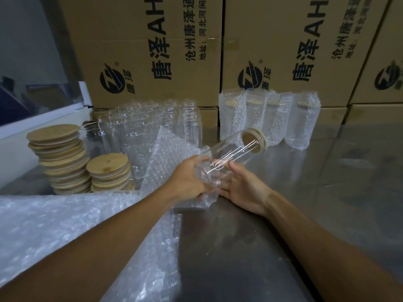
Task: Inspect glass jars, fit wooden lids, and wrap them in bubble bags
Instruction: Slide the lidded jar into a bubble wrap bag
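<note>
Glass jar (pixel 226 158) with wooden lid (pixel 254 141) sat tilted over the steel table (pixel 327 171), base going into a bubble bag (pixel 174 162).
Left hand (pixel 187 179) gripped jar base and bag mouth; right hand (pixel 244 188) lay open-fingered under the jar. Wrapped jars (pixel 268 118) stood behind.

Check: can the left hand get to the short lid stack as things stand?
Probably not yet: the left hand grips the lidded jar and bubble bag. The short lid stack sits nearby, top uncovered.
</note>
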Motion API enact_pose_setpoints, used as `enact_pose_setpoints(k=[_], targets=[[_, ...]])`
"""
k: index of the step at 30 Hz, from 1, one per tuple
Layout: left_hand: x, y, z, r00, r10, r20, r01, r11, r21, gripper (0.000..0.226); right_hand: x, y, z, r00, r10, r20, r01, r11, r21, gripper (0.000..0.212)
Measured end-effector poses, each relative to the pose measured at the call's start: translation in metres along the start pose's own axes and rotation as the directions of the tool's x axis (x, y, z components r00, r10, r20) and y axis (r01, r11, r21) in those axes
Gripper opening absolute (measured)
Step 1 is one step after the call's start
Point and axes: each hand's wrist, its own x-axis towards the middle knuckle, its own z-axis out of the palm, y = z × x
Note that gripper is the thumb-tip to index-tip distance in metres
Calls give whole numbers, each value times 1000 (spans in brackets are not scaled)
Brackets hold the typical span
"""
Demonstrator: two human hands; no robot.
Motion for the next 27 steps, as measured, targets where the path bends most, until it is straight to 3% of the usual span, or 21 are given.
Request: enact_pose_setpoints(k=[6,11,14,16,19,22,27], targets=[[1,-3,-2,999,1,-46,-1,1000,-6,78,4,3,-5,990,-27,-137,26,1000,-8,89],[1,-3,-2,997,-14,-78,14,1000,-1,78,11,4,-6,966,-102,-238,99,995,-26,48],[-1,-1,-1,994,18,-112,-18,1000,0,80,10,3,1,941,-190,-279,164,980,-115,72],[-1,-1,-2,990,32,-137,-30,999,14,83,9,0,5,921,-256,-294,164,938,-304,77],[-2,-2,-3,985,61,-163,-53,997,55,83,6,-5,8,901,-367,-231,192,816,-546,70],[-4,-4,-2,987,118,-113,-104,988,118,85,3,-12,6,896,-441,-40,317,702,-638,58],[-5,-7,-4,991,137,-2,-132,958,253,102,-4,-27,3,924,-349,154,344,590,-731,64]])
